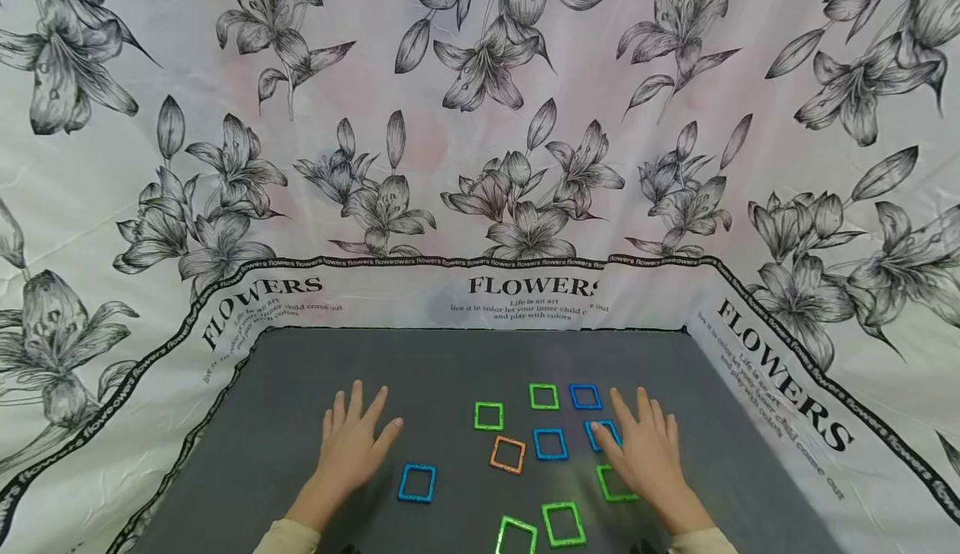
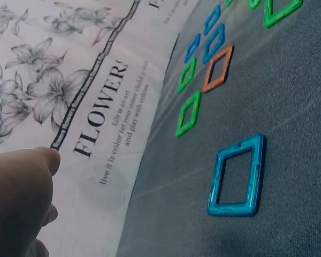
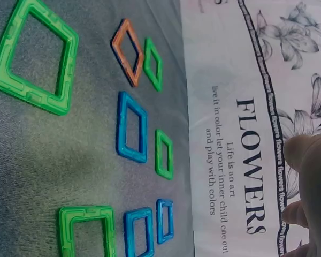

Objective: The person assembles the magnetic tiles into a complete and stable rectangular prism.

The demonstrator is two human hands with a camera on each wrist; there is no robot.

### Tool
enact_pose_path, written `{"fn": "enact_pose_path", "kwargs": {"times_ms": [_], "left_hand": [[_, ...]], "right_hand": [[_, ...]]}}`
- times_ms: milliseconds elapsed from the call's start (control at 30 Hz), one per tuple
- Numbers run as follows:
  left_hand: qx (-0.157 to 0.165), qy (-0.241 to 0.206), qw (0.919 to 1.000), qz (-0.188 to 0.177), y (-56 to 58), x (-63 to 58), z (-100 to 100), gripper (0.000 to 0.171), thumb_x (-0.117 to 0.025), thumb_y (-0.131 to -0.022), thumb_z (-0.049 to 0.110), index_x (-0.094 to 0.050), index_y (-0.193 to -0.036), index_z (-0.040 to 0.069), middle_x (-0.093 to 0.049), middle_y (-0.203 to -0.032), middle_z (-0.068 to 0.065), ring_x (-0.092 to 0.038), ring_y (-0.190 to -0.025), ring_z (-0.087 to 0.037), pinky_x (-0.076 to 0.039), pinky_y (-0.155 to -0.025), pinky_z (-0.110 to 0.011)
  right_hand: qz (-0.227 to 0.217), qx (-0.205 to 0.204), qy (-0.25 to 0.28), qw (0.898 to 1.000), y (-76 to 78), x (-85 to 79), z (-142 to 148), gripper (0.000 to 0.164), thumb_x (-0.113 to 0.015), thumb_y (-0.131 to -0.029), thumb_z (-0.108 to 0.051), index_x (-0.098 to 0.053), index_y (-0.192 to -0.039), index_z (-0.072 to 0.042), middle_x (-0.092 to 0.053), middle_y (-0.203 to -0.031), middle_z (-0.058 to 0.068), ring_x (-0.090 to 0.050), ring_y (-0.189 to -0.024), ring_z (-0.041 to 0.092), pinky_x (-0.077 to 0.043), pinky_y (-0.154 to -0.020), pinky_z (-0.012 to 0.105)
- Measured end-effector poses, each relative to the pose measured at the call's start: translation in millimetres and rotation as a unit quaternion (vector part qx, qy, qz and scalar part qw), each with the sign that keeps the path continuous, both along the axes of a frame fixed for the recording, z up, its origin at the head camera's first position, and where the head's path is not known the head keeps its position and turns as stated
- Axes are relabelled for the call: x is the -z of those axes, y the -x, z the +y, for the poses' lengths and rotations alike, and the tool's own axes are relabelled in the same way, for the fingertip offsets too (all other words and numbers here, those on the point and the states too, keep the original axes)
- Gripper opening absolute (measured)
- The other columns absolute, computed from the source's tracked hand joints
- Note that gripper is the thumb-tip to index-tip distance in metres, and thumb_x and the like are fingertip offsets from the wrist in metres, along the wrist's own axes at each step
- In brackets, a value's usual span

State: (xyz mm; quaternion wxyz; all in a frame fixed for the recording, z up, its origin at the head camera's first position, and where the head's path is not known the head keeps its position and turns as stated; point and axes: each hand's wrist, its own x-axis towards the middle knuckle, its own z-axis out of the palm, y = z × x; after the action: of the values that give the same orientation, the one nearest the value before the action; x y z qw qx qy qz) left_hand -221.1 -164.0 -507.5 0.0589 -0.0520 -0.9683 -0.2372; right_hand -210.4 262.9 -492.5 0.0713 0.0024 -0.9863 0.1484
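Observation:
My left hand [image 1: 352,446] is held over the left part of the grey table with its fingers spread, holding nothing. Nearest to it is a blue square magnetic tile frame [image 1: 415,500], which the left wrist view shows close up. On the other side my right hand [image 1: 648,458], fingers extended and also without anything in them, partly overlaps a blue tile frame [image 1: 590,429] and a green tile frame [image 1: 619,498]. Between the hands lie an orange tile frame [image 1: 506,469], another blue one [image 1: 552,458] and several green ones, among them a large near one [image 3: 32,97].
The grey table [image 1: 315,379] ends at a white cloth [image 1: 405,300] printed with flowers and lettering, which rises behind it and along both sides. Toward the back are two green frames and a blue tile frame [image 1: 588,407]. All the frames lie flat, spaced apart.

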Motion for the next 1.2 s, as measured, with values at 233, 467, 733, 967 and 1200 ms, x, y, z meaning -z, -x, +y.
{"fn": "enact_pose_path", "kwargs": {"times_ms": [233,467,733,967,1200], "left_hand": [[0.004,0.002,1.0,0.005,0.0,-4.5,5,0.066,-0.054,-0.104,0.045,-0.04,-0.157,0.009,-0.014,-0.166,-0.033,-0.009,-0.151,-0.06,-0.012,-0.117,-0.077],[0.024,-0.01,0.9995,0.019,6.3,-8.8,23,0.066,-0.058,-0.102,0.043,-0.042,-0.156,0.009,-0.02,-0.165,-0.032,-0.016,-0.15,-0.06,-0.017,-0.117,-0.076],[0.116,-0.004,0.9924,0.04,19.6,9.7,77,0.064,-0.07,-0.096,0.036,-0.051,-0.15,0.007,-0.035,-0.16,-0.03,-0.034,-0.146,-0.055,-0.027,-0.115,-0.073],[0.207,0.062,0.9761,0.022,22.6,30.4,130,0.058,-0.07,-0.096,0.031,-0.054,-0.148,0.01,-0.043,-0.159,-0.022,-0.045,-0.144,-0.042,-0.039,-0.113,-0.063],[0.236,0.13,0.9631,0.013,22.0,41.7,156,0.052,-0.065,-0.099,0.032,-0.056,-0.147,0.016,-0.048,-0.157,-0.014,-0.051,-0.141,-0.034,-0.047,-0.109,-0.053]], "right_hand": [[0.01,-0.004,0.013,1.0,-1.1,-1.1,-2,0.07,-0.054,-0.103,-0.048,-0.039,-0.157,-0.005,-0.023,-0.16,0.04,-0.023,-0.145,0.062,-0.014,-0.114,0.079],[0.037,-0.023,0.005,0.999,4.1,3.4,-11,0.065,-0.064,-0.099,-0.038,-0.047,-0.152,-0.004,-0.033,-0.155,0.04,-0.03,-0.142,0.062,-0.021,-0.113,0.078],[0.047,-0.091,0.012,0.995,17.1,31.1,-28,0.059,-0.075,-0.092,-0.025,-0.056,-0.143,-0.002,-0.045,-0.149,0.037,-0.046,-0.135,0.058,-0.03,-0.109,0.078],[0.024,-0.122,-0.001,0.992,31.8,44.3,-47,0.056,-0.076,-0.091,-0.022,-0.059,-0.141,-0.003,-0.052,-0.146,0.032,-0.05,-0.135,0.05,-0.034,-0.109,0.075],[0.019,-0.151,-0.01,0.988,36.0,49.9,-60,0.056,-0.08,-0.087,-0.019,-0.062,-0.138,-0.006,-0.056,-0.142,0.03,-0.054,-0.131,0.049,-0.036,-0.108,0.075]]}}
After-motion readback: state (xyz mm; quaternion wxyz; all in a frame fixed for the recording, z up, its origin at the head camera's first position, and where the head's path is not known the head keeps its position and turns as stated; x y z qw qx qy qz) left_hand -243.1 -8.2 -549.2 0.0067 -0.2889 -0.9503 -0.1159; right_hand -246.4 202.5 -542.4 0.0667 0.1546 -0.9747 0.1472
